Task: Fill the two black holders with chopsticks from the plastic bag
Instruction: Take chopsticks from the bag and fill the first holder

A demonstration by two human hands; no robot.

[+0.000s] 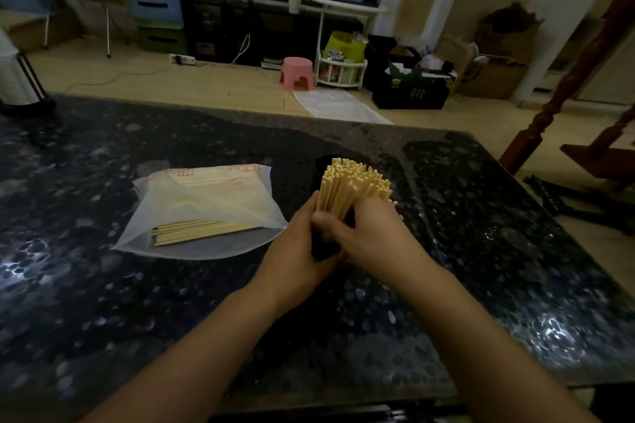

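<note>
A black holder [324,245] stands near the middle of the dark table, packed with a bundle of pale chopsticks [354,184] that fan out above it. My left hand [295,251] wraps around the holder from the left. My right hand [364,233] grips the bundle at the holder's mouth from the right. Behind the bundle a second black holder [321,166] is partly hidden. To the left lies the translucent plastic bag [206,196], with several chopsticks [202,230] still inside near its front edge.
The speckled dark stone table [137,302] ends just behind the holders. A white cylinder in a black stand [17,79] sits at the far left corner. Beyond are a pink stool [297,74], boxes and a wooden post [563,86] on the right.
</note>
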